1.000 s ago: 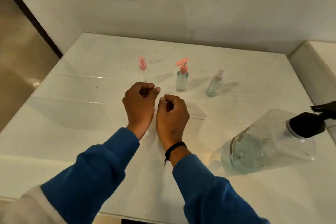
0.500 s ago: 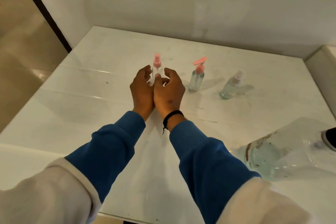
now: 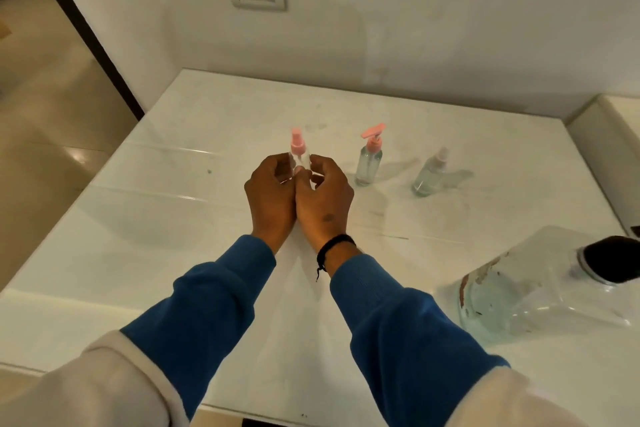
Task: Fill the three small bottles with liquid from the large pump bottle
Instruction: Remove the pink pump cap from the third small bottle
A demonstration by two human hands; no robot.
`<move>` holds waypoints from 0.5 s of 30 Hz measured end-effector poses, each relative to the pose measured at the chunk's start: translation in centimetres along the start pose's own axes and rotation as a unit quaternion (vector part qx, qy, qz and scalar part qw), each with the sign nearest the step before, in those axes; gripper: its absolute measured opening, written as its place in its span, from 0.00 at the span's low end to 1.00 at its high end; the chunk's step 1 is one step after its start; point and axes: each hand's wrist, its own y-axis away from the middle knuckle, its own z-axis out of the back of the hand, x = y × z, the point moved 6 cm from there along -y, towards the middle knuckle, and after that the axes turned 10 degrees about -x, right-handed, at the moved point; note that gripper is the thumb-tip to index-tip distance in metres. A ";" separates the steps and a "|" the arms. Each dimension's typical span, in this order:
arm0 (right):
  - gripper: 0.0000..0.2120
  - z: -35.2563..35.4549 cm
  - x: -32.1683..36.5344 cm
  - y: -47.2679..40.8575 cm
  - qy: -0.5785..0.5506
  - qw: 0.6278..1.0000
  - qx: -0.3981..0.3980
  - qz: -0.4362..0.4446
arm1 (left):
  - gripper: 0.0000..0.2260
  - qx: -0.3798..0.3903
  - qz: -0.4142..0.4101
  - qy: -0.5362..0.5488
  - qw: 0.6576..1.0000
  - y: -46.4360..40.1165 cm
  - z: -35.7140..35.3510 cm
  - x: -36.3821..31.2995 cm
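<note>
A slim clear bottle (image 3: 300,159) with a pink spray top is held upright between both hands, left of the pink pump bottle (image 3: 369,163). Its body looks empty. The left hand (image 3: 272,199) is curled round its left side and the right hand (image 3: 323,199) round its right side, fingertips pinching the body, the two hands touching at the heels.

Half a second ago the hands were cupped beside this bottle; now the fingers are closed on it, and the pink top is seen well above them. A second ago both hands were closed fists nearer the front edge of the counter (image 3: 173,253).

Three small bottles are counted: the held one, the pink pump bottle with pale liquid, and, to its right, a tilted bottle with a clear cap (image 3: 429,173). One large pump bottle (image 3: 540,291) with a black top is seen right of it and nearer, almost empty. Two hands are counted.
</note>
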 end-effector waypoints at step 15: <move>0.14 12.3 12.1 6.8 -0.037 0.997 0.003 0.070 | 0.14 0.022 -0.056 0.092 0.994 7.3 10.2 -14.6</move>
